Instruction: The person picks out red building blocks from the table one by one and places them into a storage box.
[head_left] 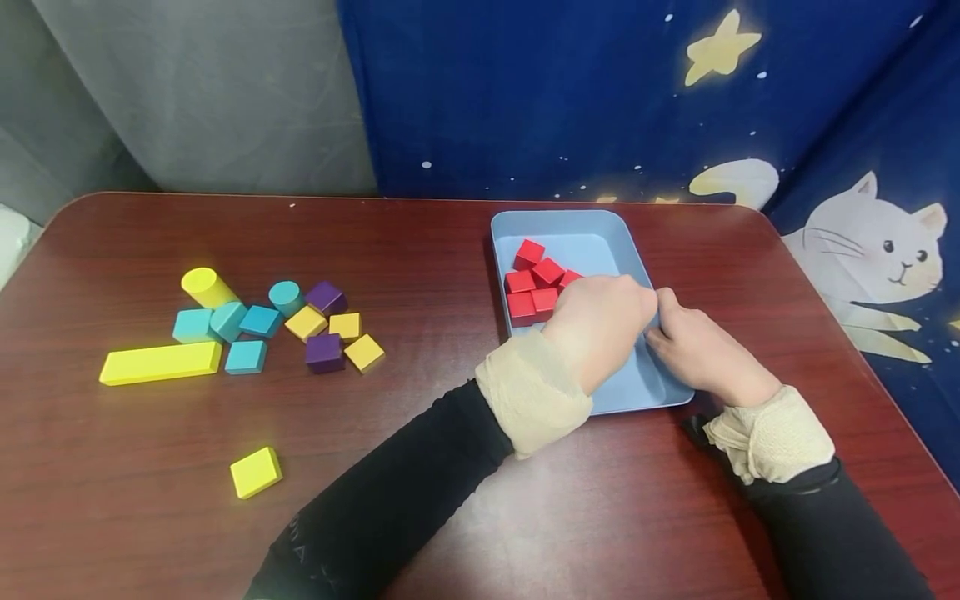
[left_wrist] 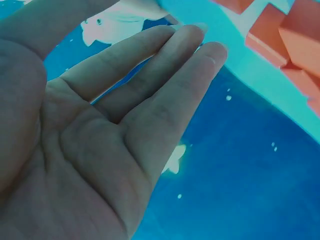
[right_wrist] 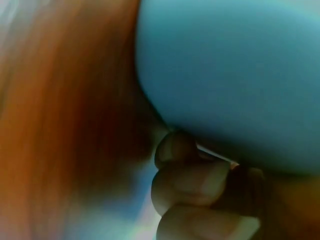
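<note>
A shallow light-blue tray [head_left: 618, 387] sits on the table at the right, with several red cubes [head_left: 522, 307] in its left part. My left hand [head_left: 609, 325] reaches across the tray to its right rim and holds it there. In the left wrist view, its outer fingers [left_wrist: 165, 107] are gently bent around a bare palm; the thumb and index contact lies out of sight. My right hand [head_left: 705, 346] grips the same rim from the right, beside the left fingertips. Its curled fingers [right_wrist: 192, 180] show under the tray wall in the right wrist view.
On the left lie a long yellow block [head_left: 161, 363], a yellow cylinder [head_left: 207, 287], turquoise blocks [head_left: 246, 357], purple blocks [head_left: 325, 353] and small tan-yellow blocks [head_left: 364, 353]. A lone yellow block [head_left: 256, 472] lies nearer the front. A blue curtain [head_left: 525, 92] hangs behind the table.
</note>
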